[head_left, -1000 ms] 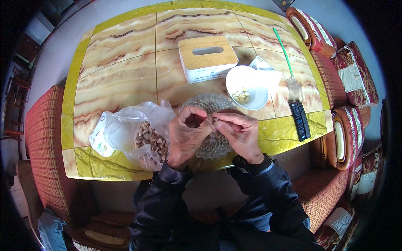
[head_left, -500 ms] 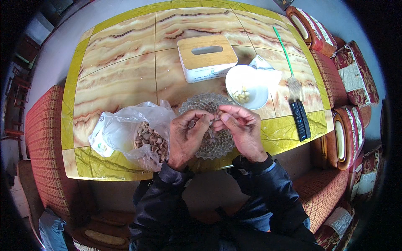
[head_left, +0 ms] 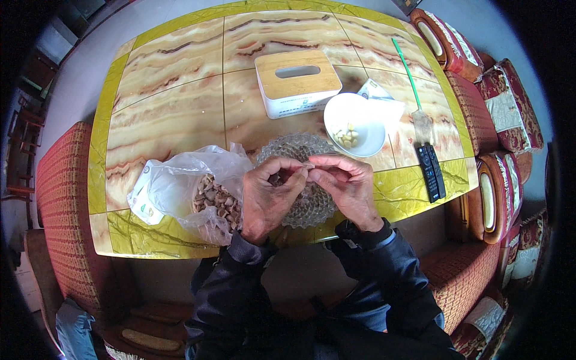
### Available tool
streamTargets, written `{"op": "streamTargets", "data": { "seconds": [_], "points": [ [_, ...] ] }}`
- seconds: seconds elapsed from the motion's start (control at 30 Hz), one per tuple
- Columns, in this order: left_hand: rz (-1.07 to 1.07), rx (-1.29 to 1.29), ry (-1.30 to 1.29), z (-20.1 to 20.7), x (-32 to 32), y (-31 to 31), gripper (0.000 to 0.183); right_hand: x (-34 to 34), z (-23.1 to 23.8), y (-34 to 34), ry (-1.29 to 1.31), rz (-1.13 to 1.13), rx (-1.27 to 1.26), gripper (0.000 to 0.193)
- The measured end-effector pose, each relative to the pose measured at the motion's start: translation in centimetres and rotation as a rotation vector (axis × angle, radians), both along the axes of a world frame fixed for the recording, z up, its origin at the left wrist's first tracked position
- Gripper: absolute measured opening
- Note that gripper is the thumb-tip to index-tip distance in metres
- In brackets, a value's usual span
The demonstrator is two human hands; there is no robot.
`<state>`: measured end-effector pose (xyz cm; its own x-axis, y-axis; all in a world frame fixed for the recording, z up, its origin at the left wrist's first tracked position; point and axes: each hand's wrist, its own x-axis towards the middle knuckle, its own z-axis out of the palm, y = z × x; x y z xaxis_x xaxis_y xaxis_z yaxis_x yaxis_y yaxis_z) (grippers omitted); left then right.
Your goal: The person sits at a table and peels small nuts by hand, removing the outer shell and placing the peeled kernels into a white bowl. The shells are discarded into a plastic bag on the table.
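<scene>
Both hands meet above a ridged clear glass dish (head_left: 309,213), their fingertips pinched together. Between them is a small pale-brown piece, perhaps a nut; the fingers cover most of it. My left hand (head_left: 271,195) is closed, thumb against the forefinger. My right hand (head_left: 347,187) is closed too, with its fingertips touching the left ones. By my left wrist lies a crumpled clear plastic bag (head_left: 180,174), its mouth showing many brown angular nuts (head_left: 217,201). Up to the right stands a white bowl (head_left: 366,129) with several pale kernels (head_left: 346,136) in it.
A tissue box (head_left: 298,87) with a wooden lid stands behind the dish. To the right lie a green-handled fly swatter (head_left: 409,78) and a black remote control (head_left: 429,174) on the marble-patterned table (head_left: 168,96). Patterned sofas flank the table.
My fingertips have drawn closer together around the small piece, and the right fingers have shifted slightly. The bag, bowl and dish stay where they were.
</scene>
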<state>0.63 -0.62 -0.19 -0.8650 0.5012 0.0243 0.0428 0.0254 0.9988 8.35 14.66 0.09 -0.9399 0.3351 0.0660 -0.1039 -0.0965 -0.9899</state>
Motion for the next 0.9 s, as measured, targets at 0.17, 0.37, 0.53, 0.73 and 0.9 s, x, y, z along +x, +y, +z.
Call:
{"op": "streamTargets", "data": {
  "seconds": [0.17,0.37,0.53,0.73,0.9],
  "points": [
    [0.021,0.094,-0.053,-0.17,0.15,0.31,0.007,0.08,-0.18,0.16,-0.011,0.009,0.001,0.027],
    [-0.004,0.086,0.035,-0.59,-0.1,0.08,0.006,0.26,-0.31,0.07,-0.031,0.004,-0.027,0.023],
    [-0.009,0.034,-0.049,-0.12,0.29,0.08,0.004,0.34,-0.63,-0.11,-0.043,0.008,-0.113,0.023],
    [-0.011,0.093,-0.064,0.23,0.33,0.2,0.004,0.38,-0.52,-0.17,-0.063,0.01,-0.098,0.022],
    [-0.005,0.185,-0.164,-0.34,0.41,0.48,0.006,0.47,-0.16,-0.58,-0.12,0.0,-0.173,0.021]
  ]
}}
